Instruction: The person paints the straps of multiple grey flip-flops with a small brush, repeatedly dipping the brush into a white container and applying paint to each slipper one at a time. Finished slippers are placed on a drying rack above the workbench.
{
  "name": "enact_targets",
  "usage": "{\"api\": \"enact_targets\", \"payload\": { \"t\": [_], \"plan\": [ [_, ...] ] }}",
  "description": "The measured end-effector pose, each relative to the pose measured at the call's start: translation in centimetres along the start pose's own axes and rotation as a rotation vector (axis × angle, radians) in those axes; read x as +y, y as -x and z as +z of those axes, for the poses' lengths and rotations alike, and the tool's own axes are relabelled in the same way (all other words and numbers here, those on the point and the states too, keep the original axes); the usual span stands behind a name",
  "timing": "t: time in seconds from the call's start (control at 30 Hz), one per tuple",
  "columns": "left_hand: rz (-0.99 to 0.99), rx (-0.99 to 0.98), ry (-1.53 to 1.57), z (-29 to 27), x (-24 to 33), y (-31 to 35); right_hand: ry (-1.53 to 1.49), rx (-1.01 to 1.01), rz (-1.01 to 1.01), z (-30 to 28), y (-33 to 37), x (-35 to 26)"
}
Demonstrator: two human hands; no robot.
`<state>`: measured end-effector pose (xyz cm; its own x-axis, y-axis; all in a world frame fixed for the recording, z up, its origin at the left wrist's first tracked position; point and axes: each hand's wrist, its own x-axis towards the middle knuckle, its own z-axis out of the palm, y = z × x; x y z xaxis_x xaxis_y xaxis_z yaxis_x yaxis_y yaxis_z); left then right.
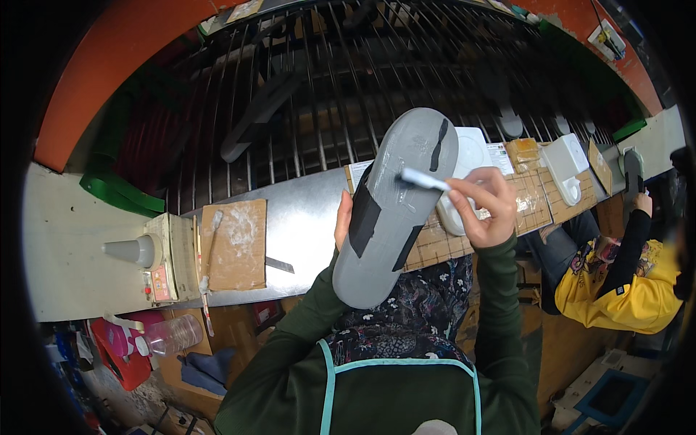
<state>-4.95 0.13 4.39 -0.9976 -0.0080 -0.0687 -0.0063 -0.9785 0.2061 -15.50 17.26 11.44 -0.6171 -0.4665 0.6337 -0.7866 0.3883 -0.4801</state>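
I hold a long grey slipper sole (388, 210) tilted up in front of me, with black patches along its sides and a black strip near its top. My left hand (343, 221) grips it from behind at the left edge; most of its fingers are hidden by the sole. Pinched in my right hand (489, 208) is a white toothbrush (426, 180), its dark bristles at the sole's upper middle. Wet, shiny streaks show on the grey surface there. Behind the sole, a white plastic container (471, 148) stands on the cardboard-covered bench.
Ahead runs a conveyor of metal rods (319, 94) carrying dark soles. On the left, a stained cardboard piece (238, 243) lies on the metal ledge beside a grey cone (130, 251). At right, a second white container (565, 170) stands near a co-worker in a yellow top (616, 290).
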Motion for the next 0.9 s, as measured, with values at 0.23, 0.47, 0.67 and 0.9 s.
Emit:
{"api": "enact_targets", "payload": {
  "t": [0.23, 0.47, 0.67, 0.9],
  "plan": [
    [0.032, 0.016, 0.001, 0.0, -0.1, 0.0, -0.288, 0.0, 0.231, -0.3, 2.6, -0.3],
    [0.262, 0.046, -0.241, 0.2, -1.4, -0.8, -0.688, -0.018, 0.472, 2.5, 7.8, -2.0],
    [0.372, -0.002, -0.621, 0.3, -2.4, -0.8, -0.621, 0.073, 0.491, 3.6, 7.7, -1.7],
    [0.338, -0.018, -0.921, -1.3, -2.3, 0.6, -0.503, 0.145, 0.415, 3.3, 5.0, -0.4]
  ]
}}
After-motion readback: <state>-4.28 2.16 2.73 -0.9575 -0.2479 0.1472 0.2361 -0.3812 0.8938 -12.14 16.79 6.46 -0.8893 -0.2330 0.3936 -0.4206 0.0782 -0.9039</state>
